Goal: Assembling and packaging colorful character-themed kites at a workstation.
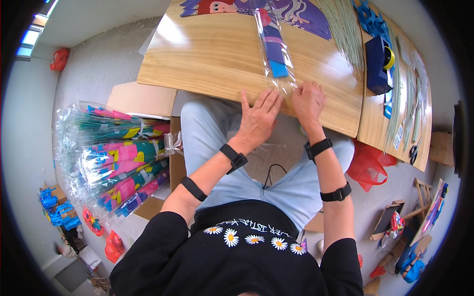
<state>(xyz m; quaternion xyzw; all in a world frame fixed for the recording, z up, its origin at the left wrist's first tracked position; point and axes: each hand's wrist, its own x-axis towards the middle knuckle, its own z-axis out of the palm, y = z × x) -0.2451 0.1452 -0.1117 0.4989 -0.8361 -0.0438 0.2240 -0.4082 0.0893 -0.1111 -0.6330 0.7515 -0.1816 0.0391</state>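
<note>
A long clear plastic sleeve (268, 63) lies on the wooden table with its lower end at the near edge. Inside it is a folded printed sheet (274, 49), purple with pink and a blue end. My left hand (259, 116) rests with fingers stretched out over the sleeve's lower end at the table edge. On the right, my right hand (310, 101) has its fingers curled and pinched at the lower right corner of the sleeve. The film between those fingertips is mostly hidden.
Purple printed sheets (301, 18) lie at the far side beside a bundle of thin pale sticks (340, 29). A blue tape dispenser (377, 66) and scissors (414, 154) are at right. Colourful wrapped bundles (126, 160) fill a cardboard box at left. A red plastic bag (368, 165) hangs below the table.
</note>
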